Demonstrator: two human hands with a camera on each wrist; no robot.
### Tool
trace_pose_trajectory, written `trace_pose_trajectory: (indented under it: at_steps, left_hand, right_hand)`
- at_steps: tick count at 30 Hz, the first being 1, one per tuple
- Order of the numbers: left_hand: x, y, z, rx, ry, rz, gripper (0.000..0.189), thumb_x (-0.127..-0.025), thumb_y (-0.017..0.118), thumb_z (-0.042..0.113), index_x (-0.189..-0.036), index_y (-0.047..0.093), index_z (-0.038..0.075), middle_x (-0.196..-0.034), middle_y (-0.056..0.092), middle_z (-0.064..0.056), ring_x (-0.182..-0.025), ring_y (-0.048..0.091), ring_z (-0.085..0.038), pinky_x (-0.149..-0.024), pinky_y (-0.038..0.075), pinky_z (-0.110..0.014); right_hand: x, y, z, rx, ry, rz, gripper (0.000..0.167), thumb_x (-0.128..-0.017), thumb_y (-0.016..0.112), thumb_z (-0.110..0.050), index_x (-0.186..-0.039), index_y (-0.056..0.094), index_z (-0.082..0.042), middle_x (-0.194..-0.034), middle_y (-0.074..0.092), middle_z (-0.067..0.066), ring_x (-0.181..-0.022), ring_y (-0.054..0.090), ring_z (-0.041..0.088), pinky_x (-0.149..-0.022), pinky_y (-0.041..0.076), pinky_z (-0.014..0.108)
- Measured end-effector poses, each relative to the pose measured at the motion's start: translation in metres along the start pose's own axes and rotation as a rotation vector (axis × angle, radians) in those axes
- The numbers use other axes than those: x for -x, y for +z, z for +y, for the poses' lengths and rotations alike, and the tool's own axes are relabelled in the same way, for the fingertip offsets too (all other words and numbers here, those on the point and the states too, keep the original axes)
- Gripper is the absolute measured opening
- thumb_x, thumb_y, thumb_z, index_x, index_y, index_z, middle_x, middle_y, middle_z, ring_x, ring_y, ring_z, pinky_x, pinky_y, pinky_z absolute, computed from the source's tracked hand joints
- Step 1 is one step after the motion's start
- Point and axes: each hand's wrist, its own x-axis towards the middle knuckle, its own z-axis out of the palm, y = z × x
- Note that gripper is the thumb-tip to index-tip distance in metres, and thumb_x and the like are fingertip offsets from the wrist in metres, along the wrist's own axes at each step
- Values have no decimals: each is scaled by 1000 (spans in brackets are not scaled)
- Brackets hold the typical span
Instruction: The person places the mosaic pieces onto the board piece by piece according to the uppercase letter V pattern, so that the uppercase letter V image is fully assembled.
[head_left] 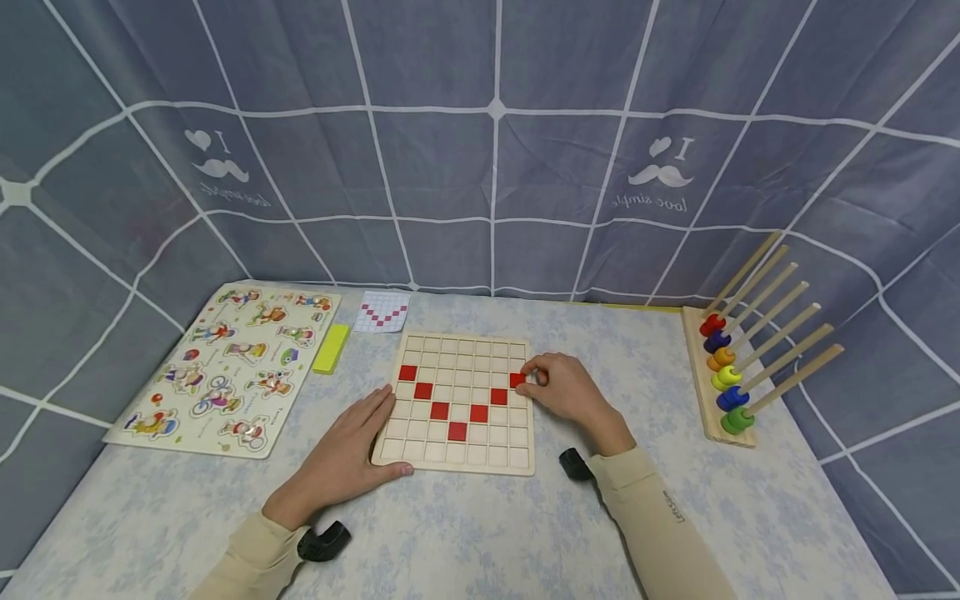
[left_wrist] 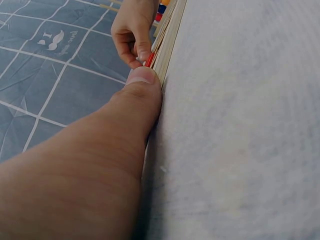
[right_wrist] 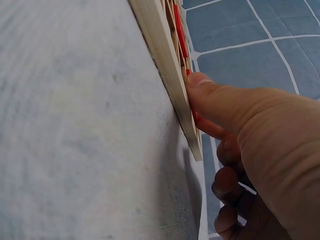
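A square wooden grid board [head_left: 465, 458] lies on the table, with several red square tiles set in its cells in a V shape. My left hand [head_left: 341, 446] rests at the board's left side, fingers straight along the edge and thumb at the near-left corner. At the right edge, my right hand [head_left: 570, 392] pinches a red tile [head_left: 517, 381] between thumb and forefinger, low over the rightmost column. In the right wrist view the thumb [right_wrist: 202, 82] lies right at the board's rim, partly hiding that tile.
To the left lie a picture puzzle board [head_left: 288, 408] and a yellow-green block [head_left: 331, 349]. Behind the grid board is a pattern card [head_left: 381, 312] with a pink V. A peg rack [head_left: 720, 408] with coloured rings stands at right. Grey-blue tiled-pattern cloth [head_left: 450, 167] hangs behind the table.
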Motion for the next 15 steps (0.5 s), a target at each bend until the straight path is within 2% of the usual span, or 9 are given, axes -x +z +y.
trace_pose_trajectory:
  at_steps: [15]
  left_hand:
    - [1, 3, -2, -8, 3, 13, 112, -80, 75, 67, -161, 30, 4, -170, 24, -11, -155, 27, -35, -124, 27, -55]
  right_hand:
    - [1, 1, -2, 63, -56, 26, 25, -90, 79, -33, -105, 76, -13, -68, 51, -4, -65, 45, 13, -68, 40, 30]
